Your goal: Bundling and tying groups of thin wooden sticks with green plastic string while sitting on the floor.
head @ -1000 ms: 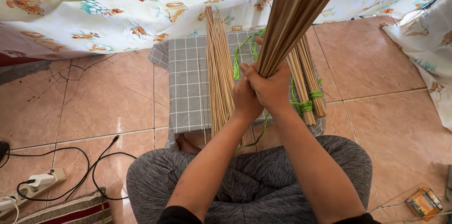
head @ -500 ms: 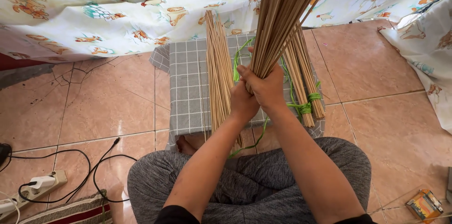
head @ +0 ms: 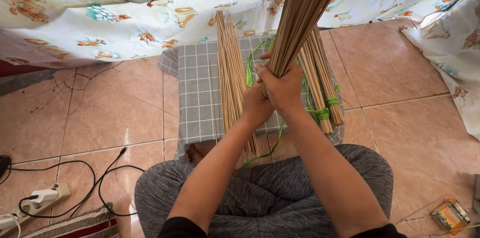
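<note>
Both hands grip the bottom of a thick bundle of thin bamboo sticks (head: 304, 13) that stands upright and rises past the top edge. My right hand (head: 284, 87) wraps the bundle's base; my left hand (head: 254, 107) presses against it from the left. Under them a loose pile of sticks (head: 231, 75) lies on a grey checked cloth (head: 197, 93). To the right lies another stick bundle (head: 322, 85) tied with green string (head: 322, 113). More green string (head: 248, 68) trails across the cloth.
I sit cross-legged in grey trousers (head: 260, 203) on tan floor tiles. A patterned sheet (head: 125, 13) hangs at the back and right. A power strip (head: 37, 203) with black cables (head: 85, 183) lies at lower left. A small box (head: 450, 214) sits at lower right.
The upright bundle has tipped a little more toward vertical and my hands have shifted slightly left with it. The sticks on the cloth lie as before.
</note>
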